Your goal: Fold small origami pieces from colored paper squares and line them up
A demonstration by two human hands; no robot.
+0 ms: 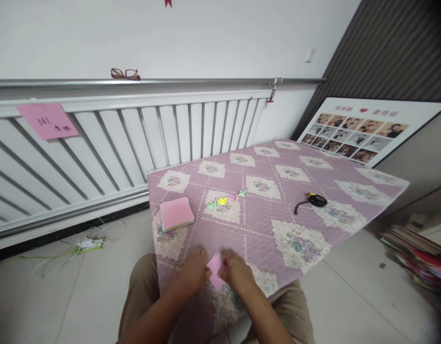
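A small pink paper square (216,272), turned like a diamond with creases across it, lies at the near edge of the table. My left hand (196,271) is closed on its left corner, and my right hand (237,270) is closed on its right corner. Beyond them, several small folded paper pieces lie in a row: a green one (212,204), a yellow one (222,201), a pink one (233,197) and another green one (242,193). To the left rests a stack of coloured paper (176,213), pink on top.
A purple floral cloth (259,229) covers the table. On its right side lies a black and yellow tape measure (317,199) with a strap. Behind the table runs a white radiator (191,131); glasses (125,74) sit on the pipe above. A power strip (89,244) lies on the floor.
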